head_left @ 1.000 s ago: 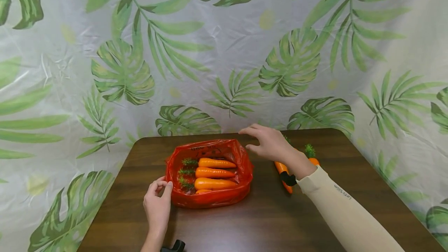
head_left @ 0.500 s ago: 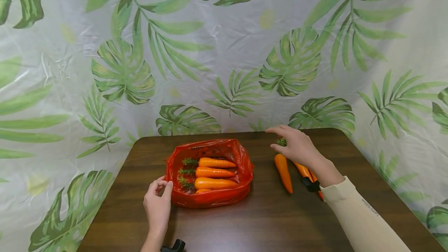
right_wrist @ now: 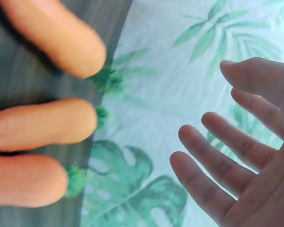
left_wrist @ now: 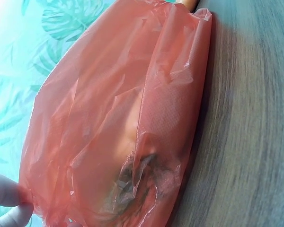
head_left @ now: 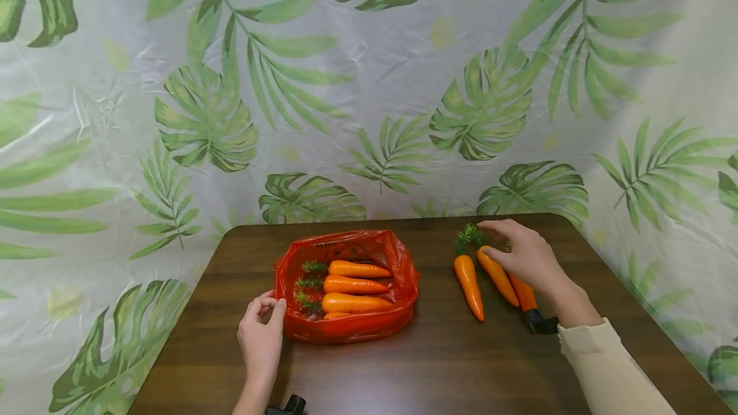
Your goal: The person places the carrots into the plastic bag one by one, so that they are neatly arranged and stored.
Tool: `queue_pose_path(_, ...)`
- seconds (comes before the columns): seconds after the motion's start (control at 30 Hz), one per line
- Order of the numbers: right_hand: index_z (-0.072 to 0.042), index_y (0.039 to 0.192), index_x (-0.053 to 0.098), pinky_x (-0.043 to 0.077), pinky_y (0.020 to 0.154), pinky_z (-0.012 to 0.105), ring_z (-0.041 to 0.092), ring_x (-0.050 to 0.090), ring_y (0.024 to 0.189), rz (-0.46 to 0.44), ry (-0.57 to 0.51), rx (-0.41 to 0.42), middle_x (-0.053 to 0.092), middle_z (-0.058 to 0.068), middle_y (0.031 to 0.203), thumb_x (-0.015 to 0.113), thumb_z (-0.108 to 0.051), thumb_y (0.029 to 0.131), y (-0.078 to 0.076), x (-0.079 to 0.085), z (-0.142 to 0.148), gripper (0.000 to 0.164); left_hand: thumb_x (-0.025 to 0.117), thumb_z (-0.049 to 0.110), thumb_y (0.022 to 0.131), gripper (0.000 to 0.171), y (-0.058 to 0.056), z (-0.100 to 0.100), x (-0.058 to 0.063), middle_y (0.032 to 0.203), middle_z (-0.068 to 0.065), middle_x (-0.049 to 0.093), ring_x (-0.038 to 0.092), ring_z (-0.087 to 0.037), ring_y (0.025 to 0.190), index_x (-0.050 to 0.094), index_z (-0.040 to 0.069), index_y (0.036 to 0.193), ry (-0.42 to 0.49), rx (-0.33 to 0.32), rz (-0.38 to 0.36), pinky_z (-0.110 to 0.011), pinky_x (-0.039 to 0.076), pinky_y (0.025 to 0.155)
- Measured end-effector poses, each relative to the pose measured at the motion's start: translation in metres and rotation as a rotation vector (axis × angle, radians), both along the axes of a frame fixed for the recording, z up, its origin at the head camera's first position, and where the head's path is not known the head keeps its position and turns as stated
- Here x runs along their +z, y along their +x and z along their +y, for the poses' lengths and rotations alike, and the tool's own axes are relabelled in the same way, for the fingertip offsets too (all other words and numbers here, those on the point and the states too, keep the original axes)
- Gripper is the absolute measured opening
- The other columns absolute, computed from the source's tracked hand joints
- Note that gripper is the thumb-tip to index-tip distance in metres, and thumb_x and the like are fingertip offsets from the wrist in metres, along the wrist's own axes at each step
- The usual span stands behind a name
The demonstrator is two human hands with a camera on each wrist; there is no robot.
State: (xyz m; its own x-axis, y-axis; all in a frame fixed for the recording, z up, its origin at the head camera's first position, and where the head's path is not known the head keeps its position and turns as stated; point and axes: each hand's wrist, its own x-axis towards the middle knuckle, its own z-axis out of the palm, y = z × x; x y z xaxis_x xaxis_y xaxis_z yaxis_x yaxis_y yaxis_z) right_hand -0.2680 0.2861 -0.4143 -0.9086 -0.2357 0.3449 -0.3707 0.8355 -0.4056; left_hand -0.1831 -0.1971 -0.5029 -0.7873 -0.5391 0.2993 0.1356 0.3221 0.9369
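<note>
We saw the left hand (head_left: pixel 261 333) pinching the left rim of the red bag (head_left: pixel 363 326), which lay with carrots (head_left: pixel 356 303) inside, left of the middle of the desk (head_left: pixel 438 373). The right hand (head_left: pixel 526 256), thumb and fingers wide apart, hovered above loose carrots (head_left: pixel 497 277) toward the far right corner.

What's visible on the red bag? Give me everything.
The red bag looks like thin, crinkled, translucent plastic, with dark printing on its far inner wall. It sits on the brown table, mouth open, left of the loose carrots. Inside lie three plainly visible orange carrots, green tops leftward, plus part of another at the near edge. The left hand pinches its left edge. Its underside is hidden.
</note>
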Motion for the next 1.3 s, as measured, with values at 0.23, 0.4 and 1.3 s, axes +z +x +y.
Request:
queue_pose_path(0.23,-0.021,0.141,0.057,0.053,0.074,0.055,0.036,0.063,0.107,-0.024,-0.025,-0.043,0.059,0.012,0.133,0.072,-0.035,0.094,0.003,-0.023,0.026,0.051,0.074,0.013,0.092,0.014,-0.001,0.001,0.0,0.118,-0.006,0.07,0.065,-0.023,0.107,0.065,0.005,0.085,-0.006,0.006,-0.006,-0.042,0.046,0.093)
queue_pose_path(0.4,-0.018,0.142,0.056,0.052,0.075,0.056,0.038,0.064,0.107,-0.043,-0.055,-0.072,0.059,0.016,0.135,0.072,-0.037,0.094,0.005,-0.04,0.041,0.054,0.073,0.012,0.092,0.013,0.0,0.0,-0.001,0.118,-0.007,0.07,0.065,-0.024,0.107,0.065,0.004,0.085,-0.003,0.013,-0.017,-0.043,0.046,0.095)
queue_pose_path(1.3,-0.01,0.14,0.057,0.05,0.07,0.058,0.043,0.063,0.103,-0.167,-0.005,-0.163,0.059,0.028,0.127,0.075,-0.034,0.09,-0.005,-0.087,0.073,0.059,0.073,0.012,0.092,0.013,-0.002,-0.002,0.0,0.119,-0.009,0.069,0.065,-0.028,0.109,0.065,0.004,0.086,0.001,0.008,-0.033,-0.045,0.047,0.096)
